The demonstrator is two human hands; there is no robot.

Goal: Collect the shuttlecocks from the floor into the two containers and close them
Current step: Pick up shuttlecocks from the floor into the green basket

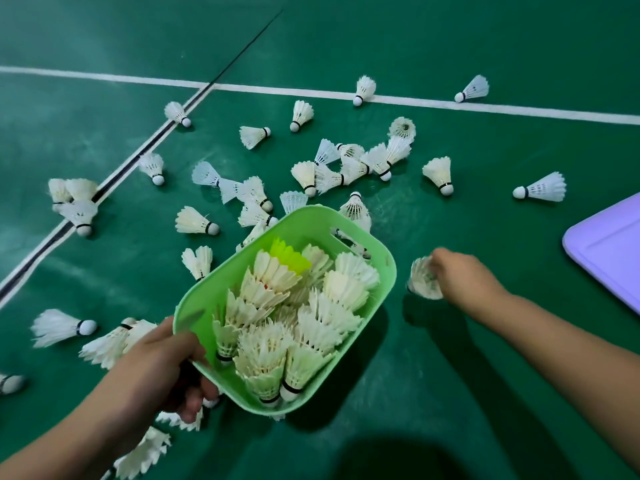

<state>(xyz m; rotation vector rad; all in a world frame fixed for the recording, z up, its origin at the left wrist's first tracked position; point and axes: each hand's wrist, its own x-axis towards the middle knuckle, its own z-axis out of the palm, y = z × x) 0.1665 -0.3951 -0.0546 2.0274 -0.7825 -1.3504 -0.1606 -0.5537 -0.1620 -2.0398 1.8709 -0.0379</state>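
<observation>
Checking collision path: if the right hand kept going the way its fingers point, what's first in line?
The right hand already grips a shuttlecock; straight beyond lies the green basket, probably its right wall, though depth is unclear.

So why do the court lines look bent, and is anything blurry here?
Head view: the wide lens bows the white court line; the right hand and the shuttlecock it grips are motion-blurred; a dark shadow lies on the floor at the bottom edge.

Green floor (450, 46), scattered shuttlecocks (439, 174), purple lid (609, 247)
</observation>
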